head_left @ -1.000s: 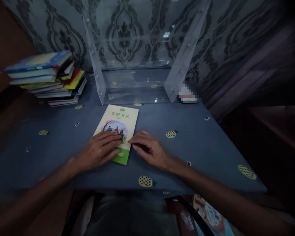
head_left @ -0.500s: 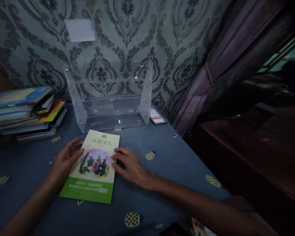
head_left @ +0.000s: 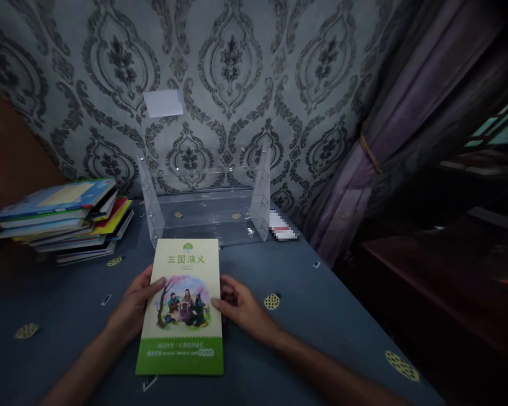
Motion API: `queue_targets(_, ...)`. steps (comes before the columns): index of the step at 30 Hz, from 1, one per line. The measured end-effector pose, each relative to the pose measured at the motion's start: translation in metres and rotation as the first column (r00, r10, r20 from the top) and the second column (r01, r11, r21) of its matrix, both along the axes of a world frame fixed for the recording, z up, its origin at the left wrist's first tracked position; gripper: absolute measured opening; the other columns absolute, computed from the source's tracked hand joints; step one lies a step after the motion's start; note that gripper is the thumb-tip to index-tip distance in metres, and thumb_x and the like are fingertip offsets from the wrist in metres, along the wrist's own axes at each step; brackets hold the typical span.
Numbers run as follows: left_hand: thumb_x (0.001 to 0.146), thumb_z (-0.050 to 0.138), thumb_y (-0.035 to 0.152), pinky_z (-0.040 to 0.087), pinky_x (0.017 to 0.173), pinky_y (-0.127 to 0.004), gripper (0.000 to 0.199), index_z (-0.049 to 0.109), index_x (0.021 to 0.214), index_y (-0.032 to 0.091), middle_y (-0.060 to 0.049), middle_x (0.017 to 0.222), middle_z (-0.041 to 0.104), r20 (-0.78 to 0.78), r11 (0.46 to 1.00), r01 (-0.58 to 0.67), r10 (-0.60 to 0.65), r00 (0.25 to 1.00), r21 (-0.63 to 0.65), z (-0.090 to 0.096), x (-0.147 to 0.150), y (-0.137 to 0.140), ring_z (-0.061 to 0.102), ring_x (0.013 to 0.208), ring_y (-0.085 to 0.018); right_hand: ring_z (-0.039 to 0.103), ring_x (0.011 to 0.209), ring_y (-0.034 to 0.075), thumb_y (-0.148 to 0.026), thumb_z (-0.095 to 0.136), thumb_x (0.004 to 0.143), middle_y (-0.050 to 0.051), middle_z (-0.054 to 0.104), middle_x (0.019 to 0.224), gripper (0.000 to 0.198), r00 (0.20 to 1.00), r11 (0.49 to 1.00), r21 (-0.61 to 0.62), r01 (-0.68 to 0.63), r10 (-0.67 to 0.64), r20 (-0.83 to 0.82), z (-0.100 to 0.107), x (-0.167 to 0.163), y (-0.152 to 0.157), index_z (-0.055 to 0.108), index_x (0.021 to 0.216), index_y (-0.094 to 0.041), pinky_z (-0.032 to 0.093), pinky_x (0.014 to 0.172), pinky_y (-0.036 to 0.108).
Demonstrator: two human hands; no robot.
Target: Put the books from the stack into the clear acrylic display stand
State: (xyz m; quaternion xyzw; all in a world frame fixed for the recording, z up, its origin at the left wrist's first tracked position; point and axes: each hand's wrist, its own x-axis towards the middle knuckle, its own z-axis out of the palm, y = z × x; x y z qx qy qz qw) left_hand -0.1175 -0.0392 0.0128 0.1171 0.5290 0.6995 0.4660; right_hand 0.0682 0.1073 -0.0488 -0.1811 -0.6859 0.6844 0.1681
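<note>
A paperback book [head_left: 184,332] with a cream-and-green cover, Chinese title and a painted group of figures faces up toward me, seemingly lifted off the table. Its left side is gripped by my left hand [head_left: 135,301], thumb on the cover and fingers underneath. At the right edge, my right hand [head_left: 241,304] has its thumb against the cover and its other fingers curled partly behind the book. Just beyond the book stands a clear acrylic rack [head_left: 260,192] with tiered shelves, its lower front partly hidden by the book.
A stack of books [head_left: 68,208] lies on the left of the blue pineapple-print tablecloth [head_left: 296,338]. Beside the rack's right end is a blurred-out white item [head_left: 283,226]. Patterned wallpaper [head_left: 232,73] is behind, with a tied purple curtain [head_left: 347,203] at the right.
The book has come up off the table and turned straighter toward me. Both hands have gone from resting around its edges to gripping its sides. My view has shifted up and left.
</note>
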Motion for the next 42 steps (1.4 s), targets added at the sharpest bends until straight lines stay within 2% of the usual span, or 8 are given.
queue_targets(3,0.058,0.093,0.029,0.064,0.079,-0.039,0.085,0.056,0.134,0.019,-0.015,0.113,0.077,-0.062,0.997,-0.001,0.006,0.998,0.079,0.006,0.005,0.009,0.076,0.097,-0.035,0.05,0.051,0.007,-0.062,0.071,0.082,0.003,0.067,0.082,0.057,0.989,0.981,-0.125,-0.148,0.144,-0.04,0.007,0.001,0.006,0.065,0.111,-0.014,0.04,0.042,0.019)
queue_targets(8,0.067,0.088,0.042,0.062,0.084,-0.04,0.077,0.06,0.135,0.021,-0.013,0.116,0.076,-0.175,0.986,-0.037,0.067,0.982,0.165,0.009,0.013,0.018,0.075,0.098,-0.033,0.045,0.044,0.004,-0.061,0.067,0.087,0.0,0.065,0.077,0.049,0.991,0.996,-0.076,-0.05,0.04,-0.128,0.016,0.006,0.009,0.065,0.102,-0.015,0.036,0.039,0.017)
queue_targets(13,0.052,0.094,0.045,0.062,0.083,-0.045,0.083,0.069,0.124,0.013,-0.016,0.104,0.079,-0.226,1.0,0.021,-0.021,0.974,0.001,-0.011,0.018,0.005,0.074,0.097,-0.04,0.046,0.047,0.005,-0.06,0.065,0.089,-0.001,0.061,0.072,0.045,0.987,0.999,-0.04,-0.022,0.015,-0.158,0.021,0.011,0.004,0.065,0.097,-0.016,0.039,0.042,0.018)
queue_targets(17,0.046,0.094,0.047,0.062,0.085,-0.048,0.091,0.067,0.127,0.015,-0.015,0.106,0.079,-0.19,0.996,-0.057,0.042,0.981,-0.071,-0.026,0.019,-0.001,0.071,0.105,-0.045,0.05,0.049,0.006,-0.062,0.064,0.089,0.0,0.061,0.074,0.049,0.988,0.998,-0.064,-0.03,0.019,-0.154,0.023,0.014,0.0,0.065,0.1,-0.014,0.041,0.043,0.018)
queue_targets(27,0.039,0.095,0.047,0.061,0.089,-0.048,0.112,0.057,0.14,0.016,-0.013,0.106,0.079,-0.154,0.958,-0.18,0.148,0.977,-0.221,-0.029,0.014,0.0,0.068,0.111,-0.046,0.05,0.061,0.006,-0.058,0.075,0.08,-0.001,0.061,0.084,0.055,0.97,0.965,-0.187,-0.185,0.149,-0.19,0.019,0.014,0.001,0.064,0.116,-0.018,0.043,0.049,0.015)
queue_targets(32,0.037,0.096,0.037,0.063,0.085,-0.049,0.119,0.051,0.146,0.02,-0.01,0.105,0.08,-0.128,0.951,-0.123,0.09,0.988,-0.284,-0.029,0.001,-0.003,0.072,0.101,-0.045,0.056,0.07,0.009,-0.05,0.074,0.082,0.0,0.064,0.09,0.049,0.965,0.966,-0.151,-0.211,0.181,-0.191,0.028,0.018,0.001,0.065,0.118,-0.019,0.048,0.061,0.02)
queue_targets(36,0.044,0.094,0.043,0.064,0.084,-0.047,0.118,0.046,0.15,0.023,-0.008,0.105,0.08,-0.212,0.949,-0.174,0.119,0.97,-0.264,-0.036,0.003,-0.005,0.072,0.103,-0.043,0.064,0.085,0.015,-0.045,0.07,0.085,0.004,0.069,0.099,0.043,0.974,0.982,-0.099,-0.161,0.142,-0.174,0.028,0.02,-0.001,0.066,0.118,-0.018,0.052,0.078,0.028)
queue_targets(42,0.047,0.094,0.046,0.063,0.088,-0.048,0.104,0.057,0.141,0.021,-0.01,0.108,0.079,-0.329,0.965,-0.187,0.119,0.937,-0.183,-0.03,0.001,0.009,0.07,0.108,-0.044,0.065,0.089,0.018,-0.044,0.066,0.088,0.006,0.072,0.103,0.04,0.981,0.997,0.06,-0.043,0.053,-0.184,0.04,0.019,0.013,0.067,0.116,-0.016,0.052,0.075,0.028)
